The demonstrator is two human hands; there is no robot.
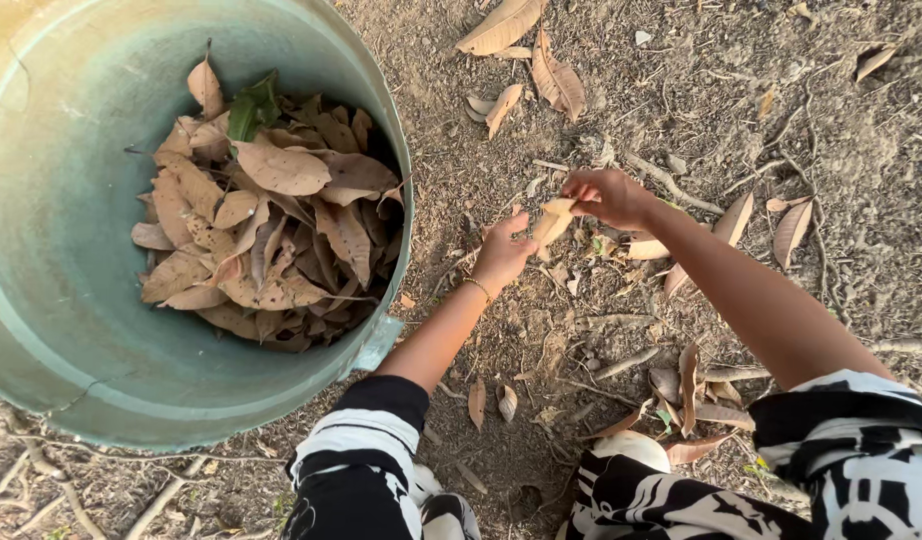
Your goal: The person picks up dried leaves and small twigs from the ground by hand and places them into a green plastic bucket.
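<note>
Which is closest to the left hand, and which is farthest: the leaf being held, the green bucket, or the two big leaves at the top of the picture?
From the left hand:
1. Held dry leaf, touching its fingertips.
2. Green bucket, to its left.
3. Two big leaves, far up top.

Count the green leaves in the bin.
1. A green leaf lies at the top of the brown leaf pile inside the green bin, toward its far wall. More may be buried under the pile.
</note>
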